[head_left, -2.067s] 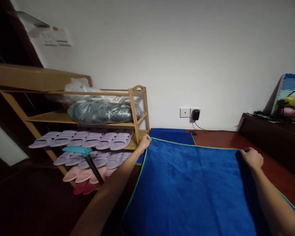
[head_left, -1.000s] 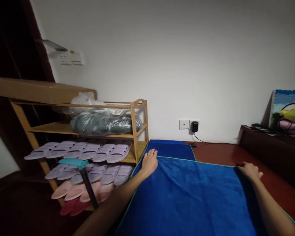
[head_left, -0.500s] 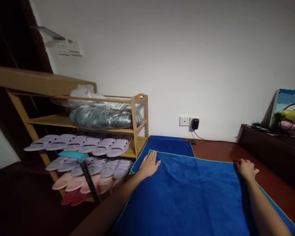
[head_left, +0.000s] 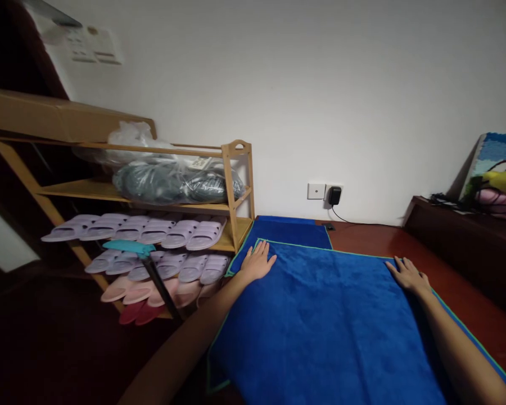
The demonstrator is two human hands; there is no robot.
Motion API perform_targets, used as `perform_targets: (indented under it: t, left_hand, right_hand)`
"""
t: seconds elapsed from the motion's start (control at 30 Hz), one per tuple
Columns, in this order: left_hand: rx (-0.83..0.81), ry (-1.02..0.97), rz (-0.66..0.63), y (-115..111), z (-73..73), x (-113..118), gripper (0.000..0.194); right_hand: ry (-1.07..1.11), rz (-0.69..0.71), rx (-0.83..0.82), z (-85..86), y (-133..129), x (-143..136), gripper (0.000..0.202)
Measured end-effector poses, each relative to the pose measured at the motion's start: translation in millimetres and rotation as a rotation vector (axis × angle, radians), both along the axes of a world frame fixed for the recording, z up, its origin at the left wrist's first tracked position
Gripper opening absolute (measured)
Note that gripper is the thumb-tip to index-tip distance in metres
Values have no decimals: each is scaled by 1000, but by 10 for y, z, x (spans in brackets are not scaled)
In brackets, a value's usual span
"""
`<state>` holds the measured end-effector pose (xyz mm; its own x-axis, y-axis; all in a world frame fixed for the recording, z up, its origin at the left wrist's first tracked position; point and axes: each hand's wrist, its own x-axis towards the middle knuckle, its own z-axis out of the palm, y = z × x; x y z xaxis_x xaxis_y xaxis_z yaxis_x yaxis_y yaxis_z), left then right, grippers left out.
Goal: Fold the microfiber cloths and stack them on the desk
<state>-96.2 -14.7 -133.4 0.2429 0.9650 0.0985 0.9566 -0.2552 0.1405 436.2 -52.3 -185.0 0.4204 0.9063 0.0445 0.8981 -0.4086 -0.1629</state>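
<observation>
The left hand (head_left: 258,263) and right hand (head_left: 410,278) are no longer pinching; fingers spread, they are resting on the blue cloth (head_left: 316,320), leaving it lying ungripped towards the red-brown surface's (head_left: 373,238) far edge.

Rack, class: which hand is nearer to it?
Left: the left hand is on the cloth, just beside the rack; the right hand is farther off, at the cloth's far right corner.

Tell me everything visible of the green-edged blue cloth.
The green-edged blue cloth looks soft and plush, lightly creased, and lies spread over a reddish-brown surface, its near end out of frame. The left hand and right hand rest open on it near its far corners. Another blue layer shows beyond its far edge; whether they join is unclear.
</observation>
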Motion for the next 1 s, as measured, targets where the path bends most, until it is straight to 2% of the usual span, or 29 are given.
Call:
perform_targets:
  t: [0.3,0.47,0.63,0.73,0.83,0.9,1.0]
  left_hand:
    - [-36,57,21,-35,49,-23,75]
    - [-19,69,39,-27,22,-26,76]
    - [-15,58,45,-5,-3,-26,77]
    - [-9,47,38,0,-1,-22,77]
    - [-6,35,34,0,-9,-22,77]
    - [7,26,32,-6,-17,-20,76]
    - [74,13,24,-36,-6,-5,73]
  right_hand:
    - [-41,-7,2,-15,53,70,81]
    - [-37,-3,35,-69,79,103,83]
    - [-126,-25,195,-6,-2,42,81]
    - [-247,19,322,162,-119,-171,71]
    - [-224,107,355,348,-369,-584,69]
    - [-159,240,304,421,-635,-916,69]
    - [-91,472,196,427,-1097,-1328,67]
